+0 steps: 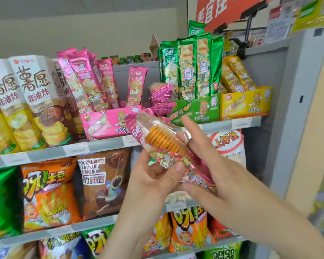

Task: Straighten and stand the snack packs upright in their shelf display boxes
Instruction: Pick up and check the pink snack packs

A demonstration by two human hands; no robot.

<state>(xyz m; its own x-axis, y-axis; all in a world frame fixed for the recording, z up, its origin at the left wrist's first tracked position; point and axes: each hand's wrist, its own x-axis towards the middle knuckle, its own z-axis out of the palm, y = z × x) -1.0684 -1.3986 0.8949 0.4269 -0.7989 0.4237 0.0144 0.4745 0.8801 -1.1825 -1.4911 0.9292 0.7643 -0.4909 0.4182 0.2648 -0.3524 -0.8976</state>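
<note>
"Middle of the frame, before the shelves: what is held there?"

"A pink snack pack (163,144), tilted, top end up-left, bottom end down-right, with round crackers showing through its clear window. It is out of its box, in the air between both hands."

"How do the hands sit on it?"

"The left hand (153,180) grips it from below, thumb pressed on the front and fingers curled behind. The right hand (219,176) lies against the far side with its fingers stretched fairly straight and spread. Its forefinger points up clear of the pack and its thumb is at the pack's lower end."

"And its box?"

"The pink display box (108,123) stands on the upper shelf (105,144), just up-left of the held pack. The leaning pink packs (86,81) in it tip to the left, and a lone pink pack (137,85) stands nearly upright at its right side. Some crumpled pink packs (161,94) lie sideways between it and the green display box (196,109)."

"The neighbours?"

"Green packs (191,66) stand upright in the green box. Yellow packs (236,73) lean left in the yellow display box (245,103) at right. Tall crisp cartons (34,98) fill the shelf's left."
</note>
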